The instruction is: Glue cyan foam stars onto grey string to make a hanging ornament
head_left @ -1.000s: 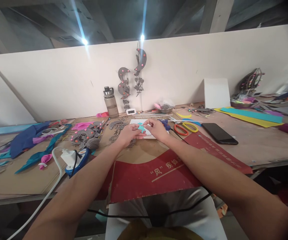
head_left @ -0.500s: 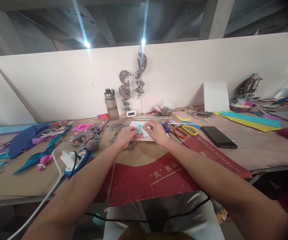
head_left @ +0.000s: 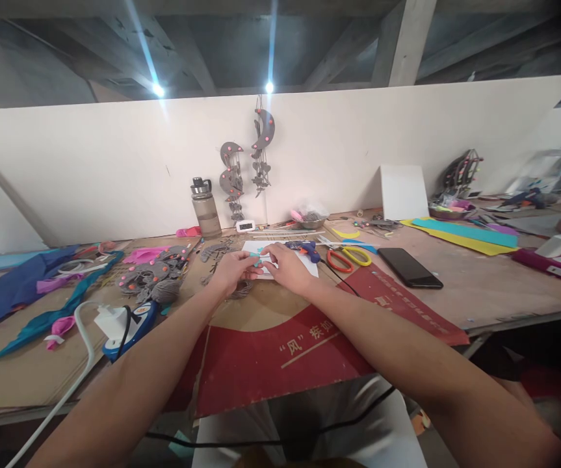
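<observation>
A small turquoise cut-out piece point(head_left: 255, 253), felt-like with a lobed edge, is held up over white paper point(head_left: 305, 262). My left hand point(head_left: 234, 273) is closed, pinching the piece from the left between thumb and fingers. From the other side my right hand point(head_left: 285, 268) meets it, thumb and fingertips closed at its edge and covering part of it. Just beyond my right hand lies a blue glue gun point(head_left: 303, 248) with a black cord. Scissors with red and yellow handles point(head_left: 357, 255) rest to its right. Grey yarn point(head_left: 241, 289) lies under my left hand.
A black phone point(head_left: 409, 267) lies right of the red printed cardboard point(head_left: 270, 367). On the left are a blue power strip point(head_left: 131, 331) with a white plug, grey decorated pieces point(head_left: 151, 276) and coloured felt. A bottle point(head_left: 205, 211) stands at the wall beside hanging moon ornaments point(head_left: 263, 133).
The view has turned slightly right, so everything sits further left. My right hand has come over the turquoise piece, which is now more covered. Another person's arm shows at the right edge.
</observation>
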{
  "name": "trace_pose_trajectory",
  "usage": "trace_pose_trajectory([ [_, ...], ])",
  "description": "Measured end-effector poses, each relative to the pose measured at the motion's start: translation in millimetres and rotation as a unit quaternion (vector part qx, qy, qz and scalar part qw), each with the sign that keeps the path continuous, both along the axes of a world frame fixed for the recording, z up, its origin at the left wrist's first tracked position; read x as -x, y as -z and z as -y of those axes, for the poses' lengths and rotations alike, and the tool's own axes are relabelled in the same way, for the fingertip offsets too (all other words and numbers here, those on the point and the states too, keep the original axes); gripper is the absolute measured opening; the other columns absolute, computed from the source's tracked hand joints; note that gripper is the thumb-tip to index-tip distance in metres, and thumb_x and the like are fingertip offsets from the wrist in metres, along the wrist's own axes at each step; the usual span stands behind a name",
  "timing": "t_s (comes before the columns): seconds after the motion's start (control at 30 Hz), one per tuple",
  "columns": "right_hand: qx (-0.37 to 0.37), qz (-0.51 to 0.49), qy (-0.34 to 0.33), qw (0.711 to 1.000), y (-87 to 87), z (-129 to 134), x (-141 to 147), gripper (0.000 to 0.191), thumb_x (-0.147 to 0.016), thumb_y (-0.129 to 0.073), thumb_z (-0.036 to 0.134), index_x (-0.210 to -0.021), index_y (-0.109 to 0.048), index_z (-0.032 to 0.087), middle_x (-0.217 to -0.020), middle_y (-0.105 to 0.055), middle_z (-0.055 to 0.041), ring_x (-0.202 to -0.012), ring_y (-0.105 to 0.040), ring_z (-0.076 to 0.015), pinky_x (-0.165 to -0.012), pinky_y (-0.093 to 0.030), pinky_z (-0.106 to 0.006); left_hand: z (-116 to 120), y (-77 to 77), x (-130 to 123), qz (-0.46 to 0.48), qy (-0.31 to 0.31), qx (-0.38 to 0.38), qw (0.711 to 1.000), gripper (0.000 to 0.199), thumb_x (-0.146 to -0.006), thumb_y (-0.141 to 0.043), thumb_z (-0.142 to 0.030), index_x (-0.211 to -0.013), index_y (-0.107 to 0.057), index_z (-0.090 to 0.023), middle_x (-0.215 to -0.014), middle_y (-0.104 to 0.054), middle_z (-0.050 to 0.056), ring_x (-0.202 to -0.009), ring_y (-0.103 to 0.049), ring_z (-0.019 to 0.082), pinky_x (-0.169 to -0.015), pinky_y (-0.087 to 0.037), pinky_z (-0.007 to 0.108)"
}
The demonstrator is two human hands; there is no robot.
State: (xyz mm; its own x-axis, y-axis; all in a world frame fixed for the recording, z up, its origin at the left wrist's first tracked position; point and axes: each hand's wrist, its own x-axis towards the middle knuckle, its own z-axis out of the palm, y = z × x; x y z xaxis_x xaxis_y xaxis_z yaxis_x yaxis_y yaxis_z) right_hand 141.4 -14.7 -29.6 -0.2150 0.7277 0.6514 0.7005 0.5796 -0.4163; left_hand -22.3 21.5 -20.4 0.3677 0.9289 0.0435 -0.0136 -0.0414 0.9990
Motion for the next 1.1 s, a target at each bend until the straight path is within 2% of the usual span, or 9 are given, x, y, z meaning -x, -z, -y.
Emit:
trace_pose_trajectory([
  [0.07, 0.024, -0.001, 0.01, 1.0, -0.5, -1, 0, 0.019, -0.085, -0.055, 0.021, -0.103, -0.056, 0.017, -0.085, -0.057, -0.0023, -0.074, -0.051, -0.0136, -0.071, -0.039, -0.025, -6, 1.0, 5, 0.001, -0.029, -0.008, 1.0, 0.023, -0.072, -0.071, -0.029, -0.081, -0.06, -0.012, -0.079, -0.068, 0.008, -0.059, -0.062, 0.011, -0.049, -0.046, 0.02],
  [0.17, 0.051, 0.028, 0.051, 0.997, -7.0, -3, -7, 0.017, -0.091, -0.047, 0.026, -0.093, -0.06, 0.016, -0.079, -0.06, -0.0029, -0.074, -0.053, -0.0136, -0.072, -0.039, -0.025, -17, 4.5, 14, 0.011, -0.095, -0.037, 0.995, 0.025, -0.071, -0.071, -0.033, -0.081, -0.061, -0.012, -0.083, -0.067, 0.008, -0.061, -0.06, 0.01, -0.048, -0.043, 0.018],
  [0.27, 0.026, 0.054, 0.132, 0.989, -19.0, -6, -25, 0.03, -0.094, -0.038, 0.029, -0.083, -0.062, 0.015, -0.088, -0.063, -0.009, -0.087, -0.054, -0.0175, -0.083, -0.037, -0.029, -27, 8.4, 20, 0.043, -0.126, -0.056, 0.99, 0.032, -0.068, -0.072, -0.04, -0.08, -0.062, -0.012, -0.083, -0.065, 0.006, -0.065, -0.059, 0.01, -0.049, -0.042, 0.019],
  [0.37, 0.041, 0.09, 0.299, 0.949, -26.3, -12, -53, 0.033, -0.094, -0.037, 0.034, -0.102, -0.063, 0.016, -0.11, -0.062, -0.0133, -0.107, -0.052, -0.0227, -0.092, -0.035, -0.034, -28, 9.0, 20, 0.068, -0.12, -0.061, 0.989, 0.033, -0.063, -0.076, -0.039, -0.077, -0.062, -0.013, -0.076, -0.061, 0.003, -0.064, -0.058, 0.01, -0.051, -0.043, 0.02],
  [0.43, 0.142, 0.132, 0.376, 0.906, -24.2, -18, -70, 0.039, -0.091, -0.041, 0.04, -0.114, -0.06, 0.014, -0.12, -0.059, -0.0156, -0.113, -0.051, -0.0258, -0.092, -0.037, -0.035, -23, 6.9, 17, 0.069, -0.104, -0.065, 0.99, 0.032, -0.063, -0.076, -0.037, -0.076, -0.062, -0.012, -0.072, -0.06, 0.002, -0.061, -0.056, 0.009, -0.055, -0.045, 0.022],
  [0.53, 0.229, 0.157, 0.379, 0.883, -13.8, -29, -85, 0.042, -0.085, -0.051, 0.043, -0.108, -0.065, 0.01, -0.113, -0.064, -0.0187, -0.105, -0.058, -0.0294, -0.086, -0.043, -0.036, -14, 1.7, 11, 0.068, -0.081, -0.077, 0.991, 0.03, -0.064, -0.075, -0.036, -0.077, -0.062, -0.011, -0.066, -0.059, 0.001, -0.058, -0.056, 0.009, -0.061, -0.048, 0.025],
  [0.7, 0.26, 0.177, 0.372, 0.873, -3.6, -40, -85, 0.035, -0.084, -0.051, 0.027, -0.11, -0.064, 0.008, -0.113, -0.064, -0.0211, -0.106, -0.06, -0.0287, -0.086, -0.044, -0.035, -4, -2.9, 5, 0.065, -0.08, -0.081, 0.991, 0.023, -0.065, -0.074, -0.029, -0.073, -0.061, -0.012, -0.066, -0.059, 0.0, -0.058, -0.056, 0.009, -0.062, -0.049, 0.026],
  [0.87, 0.247, 0.183, 0.371, 0.876, -6.6, -41, -80, 0.03, -0.08, -0.053, 0.018, -0.104, -0.065, 0.006, -0.108, -0.066, -0.0219, -0.101, -0.062, -0.0296, -0.083, -0.046, -0.036, -5, -1.9, 4, 0.059, -0.089, -0.087, 0.991, 0.016, -0.068, -0.071, -0.022, -0.074, -0.059, -0.014, -0.065, -0.062, 0.001, -0.057, -0.058, 0.011, -0.061, -0.05, 0.027],
  [1.1, 0.16, 0.11, 0.395, 0.898, -15.2, -32, -79, 0.043, -0.079, -0.053, 0.02, -0.119, -0.049, 0.002, -0.121, -0.054, -0.0257, -0.116, -0.052, -0.0305, -0.092, -0.041, -0.037, -5, -0.9, 5, 0.039, -0.11, -0.08, 0.99, 0.016, -0.067, -0.071, -0.02, -0.072, -0.058, -0.014, -0.064, -0.06, 0.001, -0.056, -0.057, 0.01, -0.055, -0.049, 0.025],
])
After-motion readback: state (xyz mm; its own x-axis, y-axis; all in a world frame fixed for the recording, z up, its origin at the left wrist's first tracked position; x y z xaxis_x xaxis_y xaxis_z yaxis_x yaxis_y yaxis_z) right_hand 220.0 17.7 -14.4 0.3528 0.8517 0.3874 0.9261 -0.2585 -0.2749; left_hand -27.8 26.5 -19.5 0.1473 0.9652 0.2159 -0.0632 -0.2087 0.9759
